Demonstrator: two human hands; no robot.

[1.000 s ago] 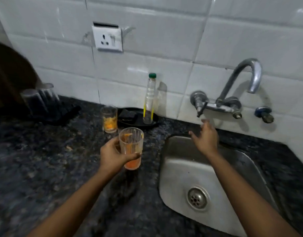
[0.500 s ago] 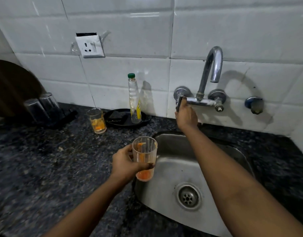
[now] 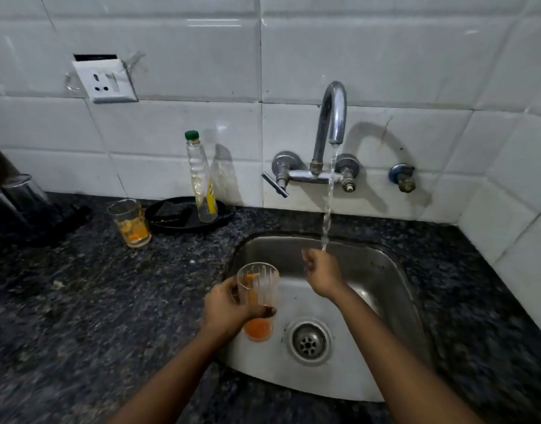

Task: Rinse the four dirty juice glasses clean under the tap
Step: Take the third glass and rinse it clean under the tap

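My left hand [image 3: 225,310] grips a ribbed juice glass [image 3: 257,296] with orange residue at its bottom, upright over the left side of the steel sink [image 3: 397,307]. Water runs from the chrome tap [image 3: 332,117] in a thin stream that lands at my right hand [image 3: 322,272], which hangs over the sink with loosely curled fingers and holds nothing. A second dirty glass [image 3: 131,220] with orange dregs stands on the dark granite counter [image 3: 79,301] to the left. Two upturned glasses [image 3: 15,194] sit at the far left, partly cut off.
A clear bottle [image 3: 200,179] with a green cap stands on a black dish [image 3: 168,217] behind the sink's left corner. The tap's lever handle [image 3: 275,185] juts out left of the spout. A wall socket [image 3: 105,81] is on the white tiles. A second valve [image 3: 402,177] sits right.
My right hand left the tap handle and dropped under the spout. Water now flows. My left hand carried the glass right, over the sink.
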